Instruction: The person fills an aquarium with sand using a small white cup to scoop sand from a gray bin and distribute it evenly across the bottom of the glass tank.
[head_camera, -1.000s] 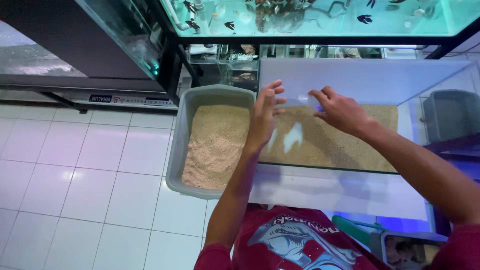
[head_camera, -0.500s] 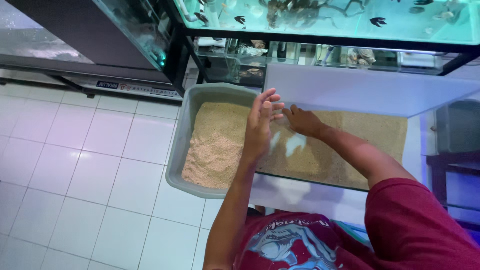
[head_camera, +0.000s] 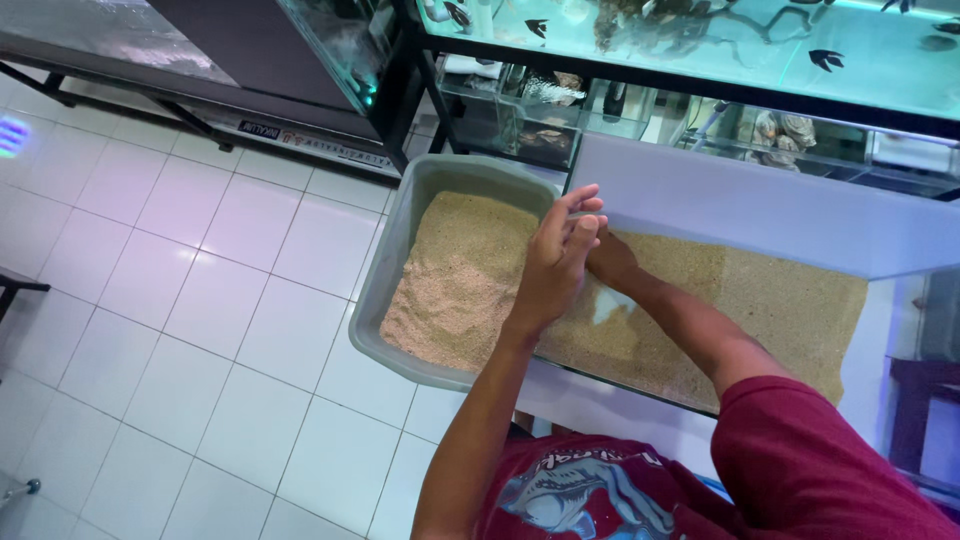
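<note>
Both hands, left hand (head_camera: 552, 265) and right hand (head_camera: 607, 262) (touching), over sand-floored glass tank (head_camera: 800, 225)

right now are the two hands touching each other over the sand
Touching. The head view shows the left hand pressed against the right hand with no gap between them, above the sand in the glass tank.
</note>
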